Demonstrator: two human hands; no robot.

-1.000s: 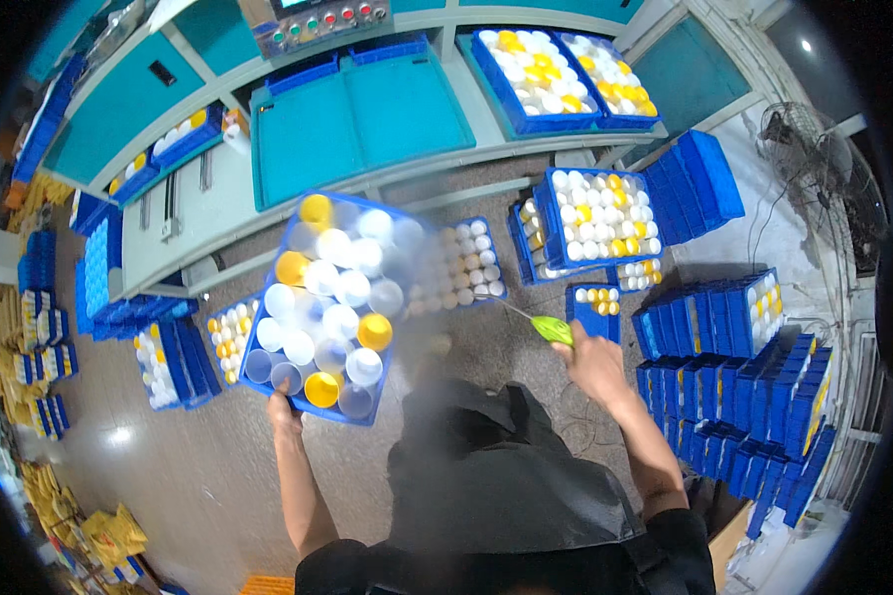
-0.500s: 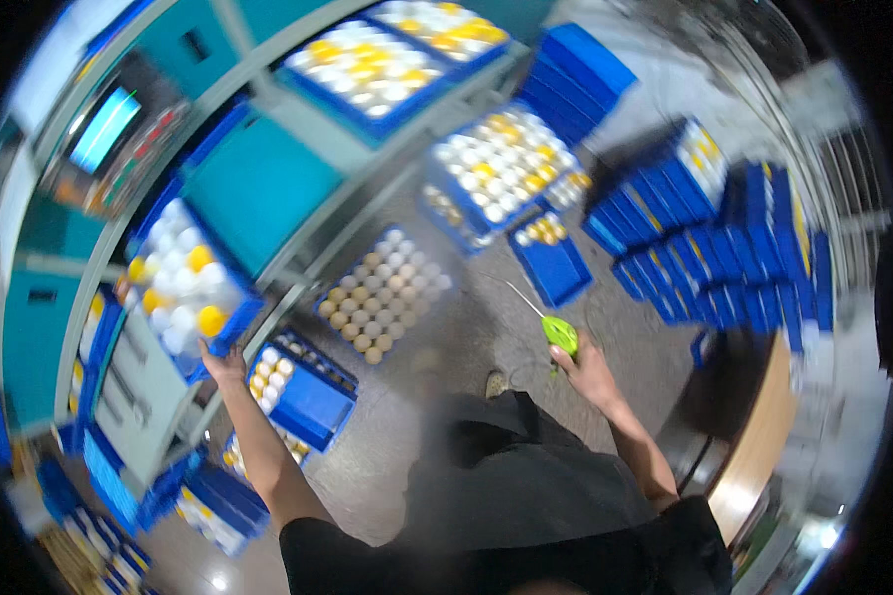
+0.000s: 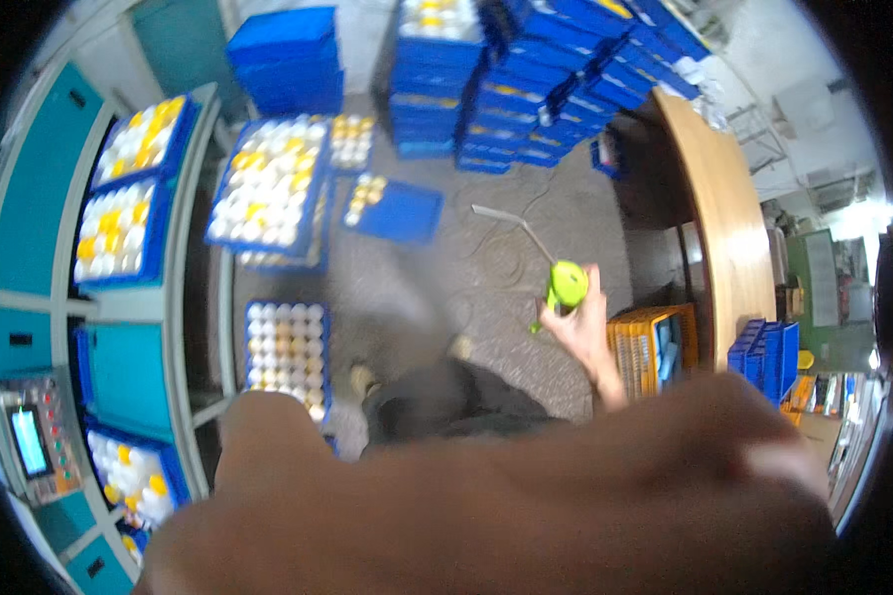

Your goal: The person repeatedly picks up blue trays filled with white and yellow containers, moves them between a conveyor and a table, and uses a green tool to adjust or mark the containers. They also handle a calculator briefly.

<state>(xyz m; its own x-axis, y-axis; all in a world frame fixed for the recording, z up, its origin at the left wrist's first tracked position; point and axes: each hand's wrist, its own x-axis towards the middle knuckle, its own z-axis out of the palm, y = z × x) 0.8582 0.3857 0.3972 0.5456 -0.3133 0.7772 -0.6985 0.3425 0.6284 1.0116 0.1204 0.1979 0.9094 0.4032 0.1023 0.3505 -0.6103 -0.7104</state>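
My right hand (image 3: 582, 327) is closed round a lime-green hand tool (image 3: 569, 284) with a rounded body. From the body a thin silver rod (image 3: 536, 241) reaches forward over the floor, bent near its tip. My left hand (image 3: 506, 486) is very close to the camera, a large brown blur across the lower part of the head view. Its fingers cannot be made out, and it covers much of my body. A blue crate of white and yellow bottle-like pieces (image 3: 129, 474) sits in the teal machine at the lower left.
Blue crates of white and yellow pieces (image 3: 273, 183) stand on the floor at left. A grid of round pieces (image 3: 286, 347) lies nearer. Stacked blue crates (image 3: 437, 109) line the back. A wooden table (image 3: 719, 228) and an orange basket (image 3: 633, 352) are at right. A cord crosses the floor.
The view has swung to the right. My left hand has left the blue crate at the machine and come up close to the camera. My right hand still holds the green tool.
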